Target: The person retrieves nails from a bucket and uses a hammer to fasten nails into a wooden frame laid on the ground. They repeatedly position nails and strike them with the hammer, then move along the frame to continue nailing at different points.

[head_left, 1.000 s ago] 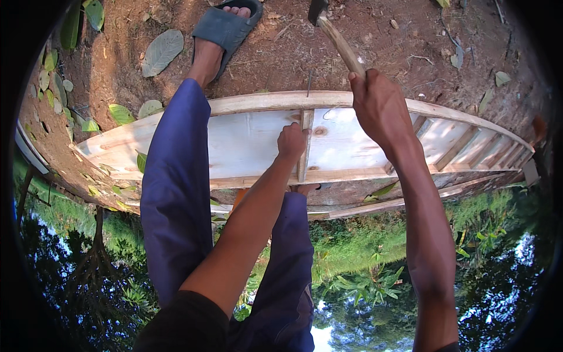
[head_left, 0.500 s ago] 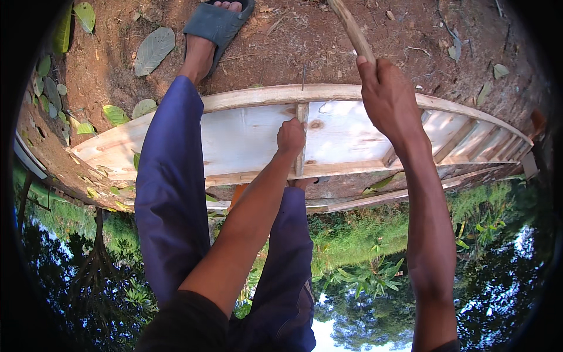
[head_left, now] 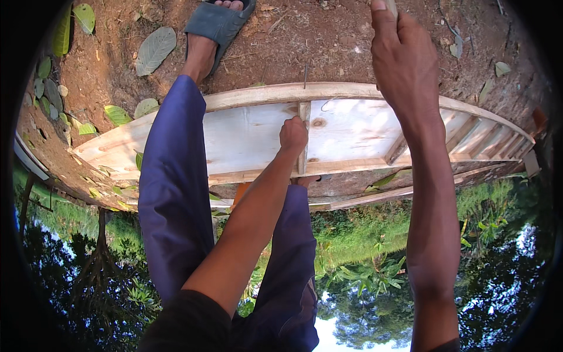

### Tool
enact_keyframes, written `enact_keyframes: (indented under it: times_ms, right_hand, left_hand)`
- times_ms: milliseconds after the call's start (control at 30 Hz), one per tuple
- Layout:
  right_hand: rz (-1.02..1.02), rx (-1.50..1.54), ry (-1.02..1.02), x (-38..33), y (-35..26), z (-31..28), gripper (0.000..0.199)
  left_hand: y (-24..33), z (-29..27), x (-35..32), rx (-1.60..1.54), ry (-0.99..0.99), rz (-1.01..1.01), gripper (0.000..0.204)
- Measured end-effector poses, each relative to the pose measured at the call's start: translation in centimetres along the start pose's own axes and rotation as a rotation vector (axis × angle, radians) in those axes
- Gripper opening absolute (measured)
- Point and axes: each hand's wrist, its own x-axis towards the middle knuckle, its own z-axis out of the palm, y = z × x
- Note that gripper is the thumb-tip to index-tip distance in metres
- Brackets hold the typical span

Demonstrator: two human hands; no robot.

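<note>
A long wooden frame (head_left: 258, 94) with a pale board panel (head_left: 252, 132) lies across the view, between my legs. My left hand (head_left: 292, 134) is closed at the upright wooden crosspiece (head_left: 302, 155) in its middle. Directly above that crosspiece, a thin nail (head_left: 305, 75) stands up from the frame's far edge. Beyond the frame on the right, my right hand (head_left: 407, 67) is raised, its fingers wrapped round a wooden handle (head_left: 392, 6). The handle's far end is cut off by the picture's top edge, so what it carries is hidden.
One foot in a dark slide sandal (head_left: 218, 26) rests on the brown soil beyond the frame. Several leaves (head_left: 156, 51) lie at the left. More slats (head_left: 491, 138) cross the frame's right end. Grass (head_left: 363, 234) and trees show along the lower part.
My right hand has risen toward the top edge and slightly right, carrying the handle mostly out of view. The left hand stays at the crosspiece.
</note>
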Motion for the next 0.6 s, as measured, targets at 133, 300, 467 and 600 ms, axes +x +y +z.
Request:
enact_keyframes:
  times_ms: [133,300,467,600]
  right_hand:
    - [-0.023,0.144,0.268,-0.1,-0.2,0.3,0.04]
    - [0.336,-0.182,-0.723,-6.8,6.1,5.7,0.051]
    - [-0.126,0.086,0.061,-0.6,0.1,0.1,0.048]
    - [0.132,0.381,0.208,-3.3,2.8,4.0,0.043]
  left_hand:
    - [0.5,-0.2,0.1,0.015,-0.025,-0.006,0.034]
    - [0.1,-0.4,1.0,0.059,-0.029,0.05,0.034]
    - [0.2,-0.8,0.0,0.025,-0.072,0.027,0.034]
    - [0.0,-0.1,0.5,0.055,-0.011,0.075,0.033]
